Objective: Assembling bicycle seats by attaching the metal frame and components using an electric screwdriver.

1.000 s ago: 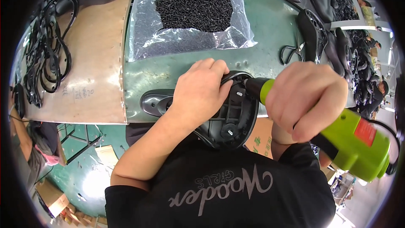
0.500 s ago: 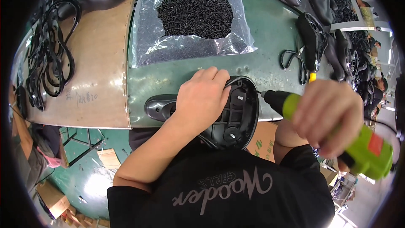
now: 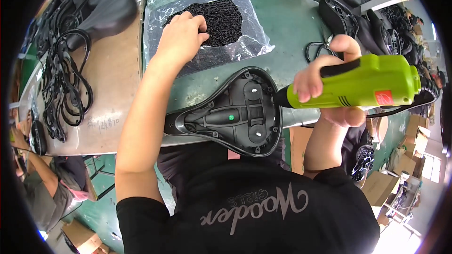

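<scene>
My left hand is over a heap of small black screws on a clear plastic bag. Its fingers are curled down at the heap's left side, and what they hold, if anything, is hidden. In my right hand is a lime-green electric screwdriver with a black nose, held sideways. Its nose reaches the wide right end of a black bicycle saddle; I cannot tell whether they touch. Underside up, the saddle lies at the table's near edge, narrow end left, with two metal studs and a green round sticker showing.
Scissors lie beyond the screwdriver, near more saddles at the right. A bundle of black saddle rims and a smooth saddle top sit on the brown board at left. Another person works at far left.
My left hand has left the saddle and moved up to the screws. The screwdriver has swung from a downward slant to nearly level. The saddle now shows fully.
</scene>
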{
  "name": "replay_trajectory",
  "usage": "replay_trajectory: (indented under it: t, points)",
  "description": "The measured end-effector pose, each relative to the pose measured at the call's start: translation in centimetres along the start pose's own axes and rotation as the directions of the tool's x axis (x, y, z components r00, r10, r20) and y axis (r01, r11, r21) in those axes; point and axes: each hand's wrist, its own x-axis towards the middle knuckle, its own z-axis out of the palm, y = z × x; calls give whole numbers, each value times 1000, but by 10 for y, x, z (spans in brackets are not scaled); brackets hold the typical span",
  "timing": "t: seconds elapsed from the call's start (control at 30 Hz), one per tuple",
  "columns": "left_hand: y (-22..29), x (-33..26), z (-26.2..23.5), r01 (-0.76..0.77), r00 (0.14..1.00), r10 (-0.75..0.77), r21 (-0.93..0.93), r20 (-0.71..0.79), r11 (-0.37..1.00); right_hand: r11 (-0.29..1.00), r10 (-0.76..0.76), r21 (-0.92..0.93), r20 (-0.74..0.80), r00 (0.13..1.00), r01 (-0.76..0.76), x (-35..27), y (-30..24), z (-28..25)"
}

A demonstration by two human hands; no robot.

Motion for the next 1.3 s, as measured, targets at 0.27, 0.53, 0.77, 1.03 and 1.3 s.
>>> replay_trajectory:
  t: [0.27, 0.53, 0.77, 1.03, 1.3]
  points:
    - [-9, 18, 3, 202, 947, -154, -149, 284, 968, 996, -68, -63, -119, 991, 61, -5, 1, 10]
    - [25, -1, -29, 347, 936, -236, -795, 261, 497, 988, -122, 80, -137, 983, 133, -21, 8, 11]
    - [103, -74, -34, 491, 850, -41, -817, 526, -302, 922, -325, 196, -75, 943, 333, -20, -55, -13]
    - [138, -88, -24, 491, 809, 12, -665, 588, -563, 880, -317, 300, -204, 926, 367, -7, -54, 0]
    - [139, -91, -15, 463, 819, -1, -662, 574, -589, 907, -345, 208, -127, 930, 365, -10, -40, 6]
